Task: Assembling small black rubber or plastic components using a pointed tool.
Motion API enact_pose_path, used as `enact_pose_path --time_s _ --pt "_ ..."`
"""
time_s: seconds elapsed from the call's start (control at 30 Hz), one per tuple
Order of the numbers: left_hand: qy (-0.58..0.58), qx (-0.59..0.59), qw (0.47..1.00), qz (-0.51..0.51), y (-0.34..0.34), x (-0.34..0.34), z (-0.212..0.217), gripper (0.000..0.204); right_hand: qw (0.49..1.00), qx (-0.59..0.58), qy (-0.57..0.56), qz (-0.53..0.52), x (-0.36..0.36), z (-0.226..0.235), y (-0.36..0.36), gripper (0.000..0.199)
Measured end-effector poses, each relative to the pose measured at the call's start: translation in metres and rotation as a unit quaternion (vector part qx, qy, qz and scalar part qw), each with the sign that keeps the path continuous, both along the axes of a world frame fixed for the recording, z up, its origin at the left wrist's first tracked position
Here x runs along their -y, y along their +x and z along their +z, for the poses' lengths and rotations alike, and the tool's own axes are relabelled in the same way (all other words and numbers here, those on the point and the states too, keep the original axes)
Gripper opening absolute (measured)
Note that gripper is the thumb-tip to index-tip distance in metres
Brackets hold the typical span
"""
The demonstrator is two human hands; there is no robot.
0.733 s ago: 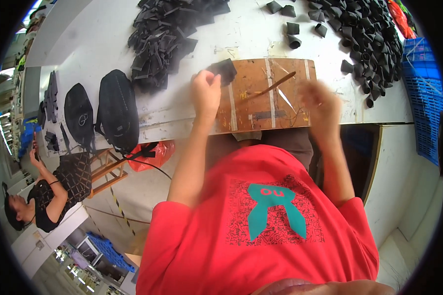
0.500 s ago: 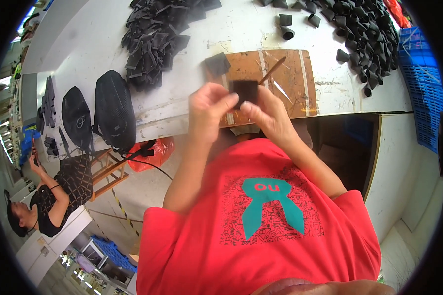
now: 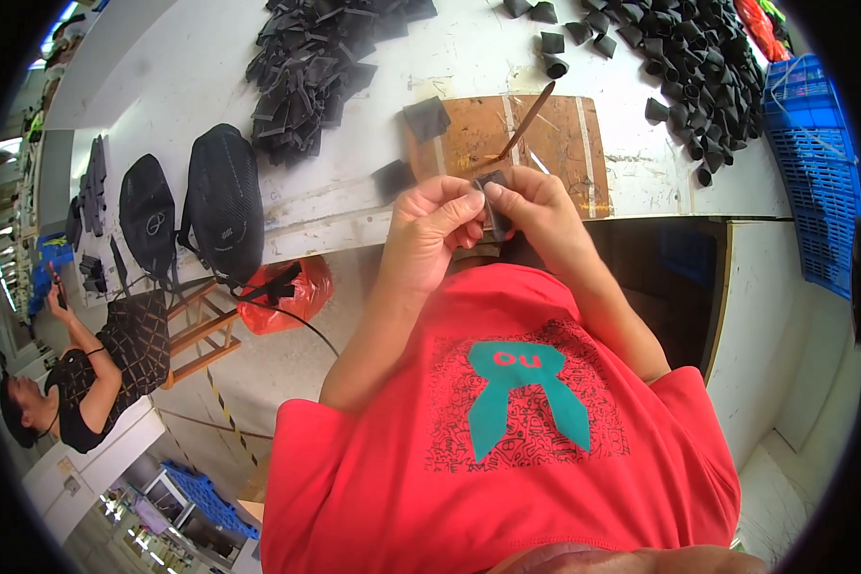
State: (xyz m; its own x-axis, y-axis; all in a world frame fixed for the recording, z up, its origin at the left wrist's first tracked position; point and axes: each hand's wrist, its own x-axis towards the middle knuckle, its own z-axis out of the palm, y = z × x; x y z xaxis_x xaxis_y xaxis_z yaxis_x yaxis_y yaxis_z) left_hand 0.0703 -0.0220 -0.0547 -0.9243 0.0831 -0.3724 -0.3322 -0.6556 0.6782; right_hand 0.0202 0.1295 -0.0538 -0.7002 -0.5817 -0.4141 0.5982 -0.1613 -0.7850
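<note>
My left hand [image 3: 435, 230] and my right hand [image 3: 536, 210] meet in front of my chest, both pinching one small dark rubber-like piece [image 3: 494, 196] between their fingertips. Just beyond them lies a brown wooden board [image 3: 555, 143] on the white table [image 3: 210, 57]. A thin brush-like stick [image 3: 524, 122] rests across the board, and a dark flat piece [image 3: 427, 118] lies at its left corner. Another dark piece [image 3: 393, 178] sits at the table's near edge.
A heap of black flat pieces [image 3: 320, 62] lies far left on the table, a heap of black folded pieces [image 3: 684, 53] far right. Two black bags [image 3: 222, 201] lie left. A blue crate [image 3: 818, 143] stands right; a seated person [image 3: 86, 373] is at lower left.
My hands were apart over the board, the left one on a dark piece. They came together toward my chest and now hold a small dark piece between them.
</note>
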Motion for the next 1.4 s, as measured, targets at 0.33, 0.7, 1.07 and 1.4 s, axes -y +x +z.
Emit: enact_pose_path --time_s 0.33,0.7,1.07,1.4 --pt "0.026 -0.013 0.999 0.028 -0.002 -0.008 0.001 0.010 0.994 -0.085 0.071 -0.021 -0.004 0.001 0.002 0.023" --pt "0.043 0.004 0.997 0.061 0.002 -0.010 -0.010 0.008 0.946 -0.254 0.200 0.007 0.000 -0.002 0.002 0.023" --pt "0.016 -0.004 0.998 0.057 0.000 -0.007 -0.007 0.008 0.984 -0.136 0.112 -0.020 0.003 0.000 0.001 0.022" --pt "-0.060 -0.005 0.996 0.060 0.003 -0.010 0.000 0.006 0.960 -0.229 0.160 -0.030 0.004 -0.003 0.003 0.026"
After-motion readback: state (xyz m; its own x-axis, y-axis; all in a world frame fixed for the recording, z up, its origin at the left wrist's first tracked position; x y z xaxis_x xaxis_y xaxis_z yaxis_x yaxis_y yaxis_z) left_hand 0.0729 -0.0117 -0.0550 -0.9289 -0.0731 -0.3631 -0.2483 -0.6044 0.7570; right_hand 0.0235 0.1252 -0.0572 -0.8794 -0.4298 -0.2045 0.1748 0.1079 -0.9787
